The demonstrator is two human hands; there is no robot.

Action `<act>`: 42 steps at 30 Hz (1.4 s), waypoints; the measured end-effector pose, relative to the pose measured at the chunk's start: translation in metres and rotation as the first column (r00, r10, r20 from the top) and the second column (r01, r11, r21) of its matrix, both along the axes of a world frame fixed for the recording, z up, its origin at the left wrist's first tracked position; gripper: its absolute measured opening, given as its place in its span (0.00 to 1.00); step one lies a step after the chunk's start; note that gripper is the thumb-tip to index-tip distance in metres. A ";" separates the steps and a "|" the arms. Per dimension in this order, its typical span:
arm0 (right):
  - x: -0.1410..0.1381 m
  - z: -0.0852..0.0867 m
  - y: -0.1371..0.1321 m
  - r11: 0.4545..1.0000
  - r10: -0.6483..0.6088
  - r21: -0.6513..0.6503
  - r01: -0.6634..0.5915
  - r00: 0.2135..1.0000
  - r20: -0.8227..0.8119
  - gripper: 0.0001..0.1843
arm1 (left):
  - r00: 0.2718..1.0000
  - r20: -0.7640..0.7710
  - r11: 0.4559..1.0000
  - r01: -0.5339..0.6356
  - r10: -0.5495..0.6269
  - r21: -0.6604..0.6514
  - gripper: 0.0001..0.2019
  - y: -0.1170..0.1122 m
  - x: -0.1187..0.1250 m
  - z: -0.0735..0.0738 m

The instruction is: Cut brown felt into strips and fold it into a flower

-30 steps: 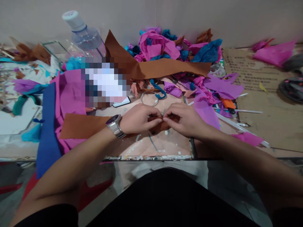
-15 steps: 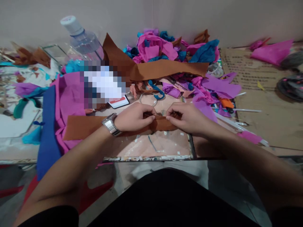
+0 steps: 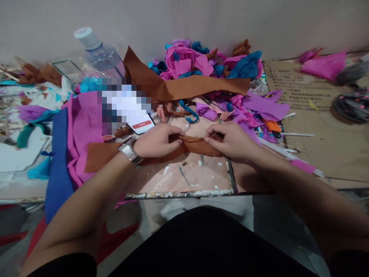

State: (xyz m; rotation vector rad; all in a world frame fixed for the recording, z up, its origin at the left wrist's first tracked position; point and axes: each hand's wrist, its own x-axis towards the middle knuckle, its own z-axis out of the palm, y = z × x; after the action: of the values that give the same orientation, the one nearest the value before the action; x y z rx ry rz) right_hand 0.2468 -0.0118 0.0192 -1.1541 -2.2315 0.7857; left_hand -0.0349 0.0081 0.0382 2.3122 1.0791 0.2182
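Note:
A long strip of brown crepe paper (image 3: 198,147) stretches sideways just above the table's front part. My left hand (image 3: 157,141) pinches its upper edge between thumb and fingers, and the strip's tail runs out to the left beneath my watch. My right hand (image 3: 227,140) grips the same edge farther right, also in a pinch. Between the two hands the upper edge looks folded or rolled over. Beyond my hands, a second brown crepe paper piece (image 3: 201,87) lies across the heap. A phone (image 3: 141,125) with a partly blurred screen rests above my left hand.
A clear bottle (image 3: 103,57) with a white cap leans at the back left. Pink (image 3: 85,130) and blue sheets (image 3: 57,161) hang over the left front edge. Crumpled coloured paper (image 3: 187,57) is piled against the wall. Cardboard (image 3: 305,146) covers the right side.
My hands have moved apart, so a longer folded stretch of the brown strip shows between them. The strip's left end has shifted slightly right. The view has tilted a little.

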 end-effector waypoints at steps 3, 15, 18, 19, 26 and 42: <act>0.003 -0.006 0.004 1.000 -0.020 -0.014 0.020 1.000 -0.024 0.05 | 0.999 -0.003 0.998 -0.040 0.040 0.038 0.16 0.002 -0.002 -0.001; 0.004 -0.012 0.009 0.998 -0.048 -0.047 0.045 0.996 -0.072 0.05 | 0.978 -0.112 0.947 -0.135 0.174 0.292 0.13 0.007 -0.003 -0.008; 0.005 -0.014 0.010 0.998 -0.057 -0.037 0.055 0.997 -0.055 0.05 | 0.973 -0.139 0.942 -0.137 0.186 0.306 0.13 0.007 -0.003 -0.008; 0.006 -0.014 0.010 0.998 -0.060 -0.036 0.058 0.997 -0.050 0.05 | 0.971 -0.146 0.940 -0.138 0.191 0.311 0.12 0.007 -0.003 -0.007; 0.007 -0.011 0.011 0.995 -0.094 -0.027 0.093 0.995 -0.017 0.06 | 0.960 -0.168 0.918 -0.149 0.222 0.367 0.12 0.006 -0.002 -0.003; -0.011 -0.007 -0.003 0.996 0.067 -0.063 -0.069 0.997 -0.046 0.06 | 0.988 -0.071 0.966 0.151 -0.139 0.209 0.17 -0.007 0.008 -0.002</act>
State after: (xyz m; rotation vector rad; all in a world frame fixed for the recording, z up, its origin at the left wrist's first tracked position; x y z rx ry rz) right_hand 0.2355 -0.0149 0.0125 -1.0853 -2.2343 0.9085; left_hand -0.0265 0.0015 0.0358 2.5920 0.9461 0.2235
